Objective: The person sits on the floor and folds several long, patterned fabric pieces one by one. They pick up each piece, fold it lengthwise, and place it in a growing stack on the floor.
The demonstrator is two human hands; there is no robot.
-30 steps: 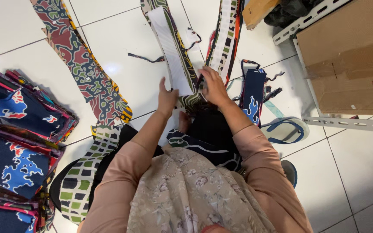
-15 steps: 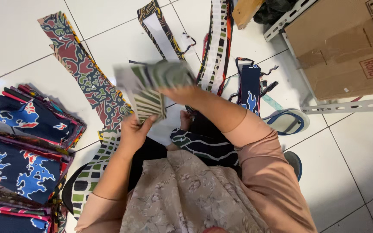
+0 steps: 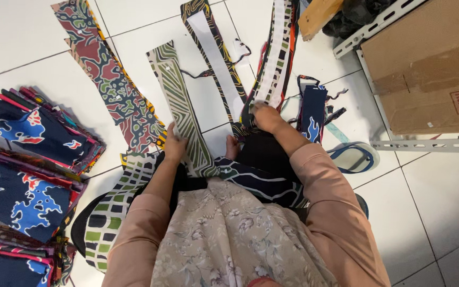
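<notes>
My left hand (image 3: 175, 143) pinches the near end of a long green-and-cream striped fabric strip (image 3: 179, 101). The strip lies flat on the white tiles, running away from me. My right hand (image 3: 265, 117) is curled on the near ends of a pile of patterned strips (image 3: 274, 53). Beside that pile lies a dark patterned strip with white lining (image 3: 216, 58). A red and green batik strip (image 3: 107, 79) lies further left.
Stacks of folded blue and red batik pieces (image 3: 22, 159) sit at the left. A green checkered cloth (image 3: 110, 212) lies by my left knee. To the right are a blue fabric piece (image 3: 312, 114), a sandal (image 3: 354, 154), metal rack rails (image 3: 426, 144) and a cardboard box (image 3: 431, 69).
The green striped strip was pulled off the pile, swung left through the air and now lies flat on the floor. My right hand went back to the pile.
</notes>
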